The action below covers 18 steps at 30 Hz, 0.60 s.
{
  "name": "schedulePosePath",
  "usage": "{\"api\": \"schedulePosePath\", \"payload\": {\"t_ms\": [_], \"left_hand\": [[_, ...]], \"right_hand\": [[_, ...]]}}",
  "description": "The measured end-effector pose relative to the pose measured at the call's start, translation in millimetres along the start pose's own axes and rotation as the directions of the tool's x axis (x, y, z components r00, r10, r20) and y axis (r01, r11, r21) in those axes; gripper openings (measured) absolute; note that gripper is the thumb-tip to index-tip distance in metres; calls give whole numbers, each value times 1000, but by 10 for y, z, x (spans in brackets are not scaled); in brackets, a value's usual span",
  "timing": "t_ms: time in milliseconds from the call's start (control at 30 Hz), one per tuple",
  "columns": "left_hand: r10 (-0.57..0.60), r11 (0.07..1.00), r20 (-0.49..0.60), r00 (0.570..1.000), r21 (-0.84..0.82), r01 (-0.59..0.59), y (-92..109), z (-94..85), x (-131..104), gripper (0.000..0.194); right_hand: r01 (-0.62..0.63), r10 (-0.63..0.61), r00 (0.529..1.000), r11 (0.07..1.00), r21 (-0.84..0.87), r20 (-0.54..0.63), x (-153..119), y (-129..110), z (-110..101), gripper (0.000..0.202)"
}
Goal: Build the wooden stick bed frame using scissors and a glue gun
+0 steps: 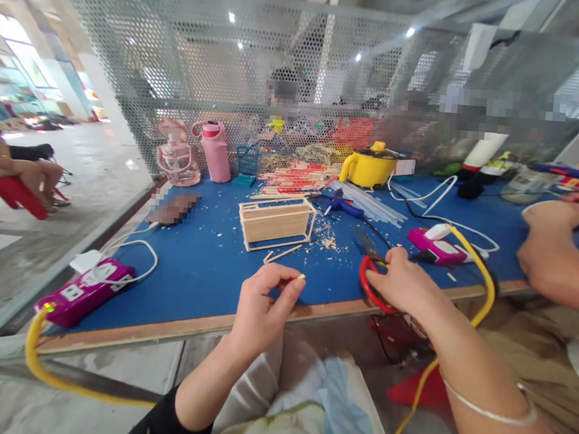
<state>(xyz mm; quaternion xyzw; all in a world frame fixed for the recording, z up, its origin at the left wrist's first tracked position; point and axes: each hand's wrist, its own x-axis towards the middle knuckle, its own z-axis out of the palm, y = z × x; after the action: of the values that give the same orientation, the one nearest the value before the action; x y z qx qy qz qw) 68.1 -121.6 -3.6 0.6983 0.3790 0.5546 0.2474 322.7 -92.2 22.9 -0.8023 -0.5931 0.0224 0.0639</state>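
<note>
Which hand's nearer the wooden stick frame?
Left. The left hand is just in front of the wooden stick frame; the right hand is farther off, to its right, holding red-handled scissors.

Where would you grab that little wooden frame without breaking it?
I'd grip the wooden frame mid-length, from above, thumb on the near slatted wall and fingers behind. That wall looks broad and solid, while the thin, open struts at the right end seem easier to snap.
</note>
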Motion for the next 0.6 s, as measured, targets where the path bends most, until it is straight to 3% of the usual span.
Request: {"api": "schedulePosePath", "payload": {"t_ms": [100, 200, 233, 300, 367, 433, 533, 600], "left_hand": [[27, 996, -4, 1000, 80, -27, 9, -66, 25, 9], [134, 973, -55, 989, 199, -120, 6, -141, 66, 3], [180, 958, -75, 981, 239, -157, 8, -163, 81, 3], [268, 924, -89, 959, 307, -229, 18, -204, 111, 7], [335, 888, -74, 939, 358, -288, 33, -248, 146, 11], [381, 853, -40, 924, 401, -334, 45, -302, 193, 13], [440, 794, 29, 898, 455, -403, 32, -401, 308, 12], [470, 749, 69, 880, 497, -439, 1, -470, 410, 9]], "right_hand": [[159, -156, 987, 977, -140, 35, 78, -143, -212, 30], [302, -307, 950, 950, -79, -56, -78, -439, -402, 31], [400, -392, 914, 914, 67, -104, -158, -556, -438, 31], [509, -547, 835, 730, 456, -57, -308, -789, -457, 29], [443, -623, 782, 553, 706, -3, -398, -982, -414, 20], [353, -631, 776, 445, 823, 9, -403, -1115, -347, 15], [290, -627, 779, 363, 886, 2, -295, -1233, -301, 18], [326, -615, 788, 368, 871, -35, -201, -1292, -338, 20]]}}
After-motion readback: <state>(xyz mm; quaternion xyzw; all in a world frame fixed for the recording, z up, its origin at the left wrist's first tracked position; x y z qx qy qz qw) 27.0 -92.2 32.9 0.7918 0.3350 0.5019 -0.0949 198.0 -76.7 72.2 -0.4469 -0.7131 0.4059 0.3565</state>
